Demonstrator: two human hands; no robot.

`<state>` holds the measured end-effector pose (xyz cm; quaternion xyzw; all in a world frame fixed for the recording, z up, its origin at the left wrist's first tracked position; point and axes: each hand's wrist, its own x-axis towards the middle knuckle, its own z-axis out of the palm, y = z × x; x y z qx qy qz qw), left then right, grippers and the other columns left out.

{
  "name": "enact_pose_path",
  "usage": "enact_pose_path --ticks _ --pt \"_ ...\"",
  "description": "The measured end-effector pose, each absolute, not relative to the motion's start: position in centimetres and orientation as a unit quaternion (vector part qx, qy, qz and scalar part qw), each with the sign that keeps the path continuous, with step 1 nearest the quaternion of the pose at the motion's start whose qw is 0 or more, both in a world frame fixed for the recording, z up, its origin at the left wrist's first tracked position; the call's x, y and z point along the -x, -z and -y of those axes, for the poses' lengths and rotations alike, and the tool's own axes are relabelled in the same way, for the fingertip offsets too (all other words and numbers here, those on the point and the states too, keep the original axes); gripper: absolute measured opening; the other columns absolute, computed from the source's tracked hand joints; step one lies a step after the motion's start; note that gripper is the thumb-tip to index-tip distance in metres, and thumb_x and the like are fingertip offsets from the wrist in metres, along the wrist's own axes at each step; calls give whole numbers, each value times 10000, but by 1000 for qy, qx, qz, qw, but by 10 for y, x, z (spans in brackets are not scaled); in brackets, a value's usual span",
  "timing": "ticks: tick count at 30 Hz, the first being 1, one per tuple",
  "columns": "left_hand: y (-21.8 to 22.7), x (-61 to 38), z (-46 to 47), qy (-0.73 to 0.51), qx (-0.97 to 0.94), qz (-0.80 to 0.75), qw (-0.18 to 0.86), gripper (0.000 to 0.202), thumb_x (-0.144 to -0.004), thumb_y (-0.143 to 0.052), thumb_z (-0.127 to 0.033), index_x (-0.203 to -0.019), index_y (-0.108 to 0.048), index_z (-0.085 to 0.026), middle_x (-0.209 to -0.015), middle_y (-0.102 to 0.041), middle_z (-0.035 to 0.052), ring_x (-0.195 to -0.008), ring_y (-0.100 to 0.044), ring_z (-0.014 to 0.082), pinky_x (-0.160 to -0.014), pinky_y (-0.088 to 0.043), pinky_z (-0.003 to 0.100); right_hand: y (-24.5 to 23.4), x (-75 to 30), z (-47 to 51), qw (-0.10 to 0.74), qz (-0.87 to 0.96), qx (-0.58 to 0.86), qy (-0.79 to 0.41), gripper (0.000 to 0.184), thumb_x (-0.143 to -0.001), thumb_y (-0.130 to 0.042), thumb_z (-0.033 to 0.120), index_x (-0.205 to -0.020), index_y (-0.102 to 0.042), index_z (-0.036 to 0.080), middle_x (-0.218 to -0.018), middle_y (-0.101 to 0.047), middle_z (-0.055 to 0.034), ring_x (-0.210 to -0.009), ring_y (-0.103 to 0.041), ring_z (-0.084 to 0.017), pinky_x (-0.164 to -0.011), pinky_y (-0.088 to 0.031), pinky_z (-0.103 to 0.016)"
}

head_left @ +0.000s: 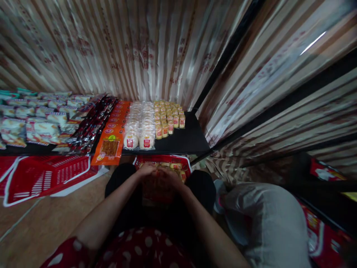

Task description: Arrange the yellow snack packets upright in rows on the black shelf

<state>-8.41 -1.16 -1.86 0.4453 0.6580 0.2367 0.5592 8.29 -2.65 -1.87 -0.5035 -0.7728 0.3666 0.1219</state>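
Since the shelf (192,136) gets busy, I'll go left to right. First up are white packets (43,131) in rough rows, cut off by the frame edge, with tilted red baskets (50,175) below. Next come dark shiny packs (93,119), too blurry to read, then a flat orange pack (111,130) with its long axis running front to back and its near end poking past the shelf edge. After that, round white packets (139,124) in clear wrap.

Under the shelf edge, between the knees, sits another red basket (185,159) with the small yellow packs (175,166) inside. They're stubby and shiny-wrapped; one near the right rim lies with its long axis crosswise, another beside it is turned more front to back. The left hand (147,169) and right hand (167,176) are together over them, and it's too dark to tell if anything's gripped. They also hide most of the basket's contents.

Matching yellow packs (170,115) stand upright on the shelf, red labels facing the person. Far right, someone's pale trouser leg (267,219) is cut off by the bottom edge.
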Motion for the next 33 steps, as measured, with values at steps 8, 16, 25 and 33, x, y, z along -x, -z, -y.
enact_pose_path --ticks 8,16,25,33 --pt "-25 82 -4 -243 -428 -608 623 156 -737 -543 -227 -858 -596 -145 -599 -572 -36 -385 -430 28 -376 -258 151 -13 -88 24 145 793 529 -265 414 -757 -596 319 -1162 -568 239 -1065 -632 -54 -1001 -541 -205 -884 -405 -312" --pt "-44 48 -15 -346 -430 -550 627 261 -735 -571 -239 -980 -541 -155 -620 -557 -46 -486 -498 54 -462 -375 155 -24 -100 16 255 741 587 -204 354 -779 -547 336 -1111 -584 219 -971 -640 -50 -928 -556 -194 -841 -422 -302" --pt "-47 1 -70 -413 -495 -566 514 260 -753 -511 -105 -1004 -566 -145 -970 -641 59 -803 -615 112 -727 -505 219 -28 -122 -49 360 628 671 -160 396 -784 -502 378 -1091 -575 138 -910 -627 -91 -780 -563 -189 -744 -451 -304" --pt "-58 -22 -105 -379 -593 -592 392 258 -771 -471 -97 -991 -596 -148 -1035 -641 77 -973 -587 162 -847 -483 277 -18 -124 -115 382 589 700 -133 395 -787 -489 383 -1076 -564 124 -905 -608 -97 -800 -544 -194 -770 -431 -311"
